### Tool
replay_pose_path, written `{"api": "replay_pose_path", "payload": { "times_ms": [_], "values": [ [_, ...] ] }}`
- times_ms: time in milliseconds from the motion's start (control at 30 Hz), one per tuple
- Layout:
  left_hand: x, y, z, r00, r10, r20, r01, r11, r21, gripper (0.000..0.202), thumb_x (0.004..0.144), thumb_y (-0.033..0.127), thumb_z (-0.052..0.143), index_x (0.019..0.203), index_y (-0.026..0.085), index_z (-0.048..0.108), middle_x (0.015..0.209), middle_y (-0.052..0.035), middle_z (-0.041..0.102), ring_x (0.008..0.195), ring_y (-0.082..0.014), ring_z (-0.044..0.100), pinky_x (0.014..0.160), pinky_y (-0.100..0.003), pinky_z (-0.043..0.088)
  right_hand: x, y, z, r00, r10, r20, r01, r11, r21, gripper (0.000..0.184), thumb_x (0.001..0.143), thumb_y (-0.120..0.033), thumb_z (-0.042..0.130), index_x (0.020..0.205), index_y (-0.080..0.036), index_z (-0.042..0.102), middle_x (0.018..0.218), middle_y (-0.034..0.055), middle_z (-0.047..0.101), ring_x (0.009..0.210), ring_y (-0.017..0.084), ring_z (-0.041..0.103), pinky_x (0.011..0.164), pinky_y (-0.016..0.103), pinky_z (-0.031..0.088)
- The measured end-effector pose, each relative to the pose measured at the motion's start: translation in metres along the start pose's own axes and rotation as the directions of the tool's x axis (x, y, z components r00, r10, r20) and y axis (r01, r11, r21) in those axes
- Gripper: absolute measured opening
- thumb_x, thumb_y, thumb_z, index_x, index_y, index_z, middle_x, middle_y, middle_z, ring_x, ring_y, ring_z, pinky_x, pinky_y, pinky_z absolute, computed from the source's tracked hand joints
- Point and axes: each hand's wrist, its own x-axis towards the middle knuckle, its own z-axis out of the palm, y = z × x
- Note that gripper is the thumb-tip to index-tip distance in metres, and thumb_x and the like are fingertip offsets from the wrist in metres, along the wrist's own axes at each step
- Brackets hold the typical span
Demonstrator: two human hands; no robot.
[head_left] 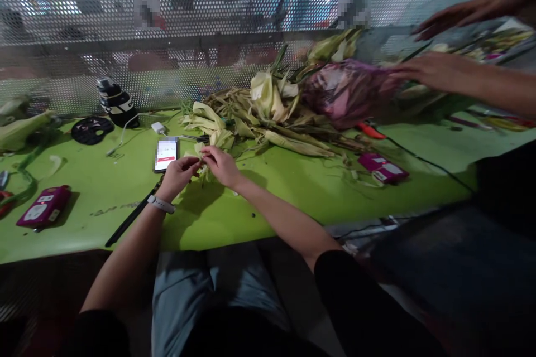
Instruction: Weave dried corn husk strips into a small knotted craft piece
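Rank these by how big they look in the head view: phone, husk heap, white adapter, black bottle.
1. Husk heap, by far
2. Black bottle
3. Phone
4. White adapter

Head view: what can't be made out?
Head view, exactly what lies between the left hand and right hand: mostly covered by the hands.
Head view, phone text: pixelated and too small.
Head view, co-worker's arms: cut off by the right edge.
Head view, pink-purple bundle contents: blurred.
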Motion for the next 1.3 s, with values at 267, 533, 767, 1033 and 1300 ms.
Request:
{"api": "replay_pose_path", "payload": {
  "times_ms": [267,533,767,1033,1300],
  "values": [
    [0.002,-0.001,-0.001,1.000,0.014,-0.019,-0.014,0.999,-0.038,0.034,0.079,0.042,0.069,0.099,0.014,0.069,0.084,-0.0090,0.074,0.066,-0.0158,0.068,0.047,-0.021,0.044,0.001,-0.009,-0.010,0.998,-0.065,0.027,0.069,0.972,-0.225,0.024,0.100,-0.031,0.047,0.105,-0.018,0.067,0.103,0.0087,0.073,0.092,0.018,0.067,0.083,0.028,0.050],
    [0.009,-0.013,-0.003,0.996,0.006,-0.091,-0.013,0.998,-0.069,0.034,0.076,0.046,0.071,0.089,0.015,0.067,0.073,-0.0053,0.070,0.061,-0.0149,0.066,0.045,-0.021,0.044,0.006,-0.010,-0.024,0.981,-0.099,0.166,0.157,0.912,-0.379,0.026,0.100,-0.026,0.048,0.106,-0.014,0.070,0.104,0.0112,0.074,0.090,0.019,0.068,0.080,0.031,0.052],
    [0.006,-0.008,-0.002,0.997,0.022,-0.071,-0.027,0.998,-0.064,0.037,0.078,0.048,0.070,0.092,0.013,0.068,0.080,-0.0080,0.073,0.068,-0.0164,0.069,0.053,-0.024,0.051,0.003,-0.021,-0.020,0.954,-0.143,0.265,0.265,0.817,-0.512,0.031,0.102,-0.025,0.042,0.107,-0.010,0.069,0.095,0.0142,0.075,0.076,0.017,0.067,0.068,0.029,0.049],
    [0.005,-0.005,-0.003,0.999,0.005,-0.053,-0.011,0.994,-0.111,0.033,0.078,0.045,0.071,0.091,0.015,0.068,0.079,-0.0071,0.074,0.068,-0.0163,0.069,0.056,-0.026,0.053,0.003,-0.015,-0.021,0.937,-0.146,0.317,0.300,0.802,-0.517,0.027,0.099,-0.013,0.043,0.112,-0.009,0.067,0.101,0.0148,0.074,0.085,0.018,0.069,0.074,0.029,0.053],
    [0.004,-0.003,-0.002,0.999,-0.044,-0.014,0.041,0.990,-0.134,0.030,0.075,0.042,0.074,0.086,0.015,0.068,0.074,-0.0064,0.071,0.063,-0.0152,0.066,0.054,-0.026,0.050,0.004,-0.025,-0.023,0.923,-0.056,0.382,0.288,0.756,-0.587,0.029,0.098,-0.007,0.038,0.109,-0.007,0.065,0.094,0.0158,0.072,0.083,0.021,0.067,0.071,0.032,0.049]
  ]
}}
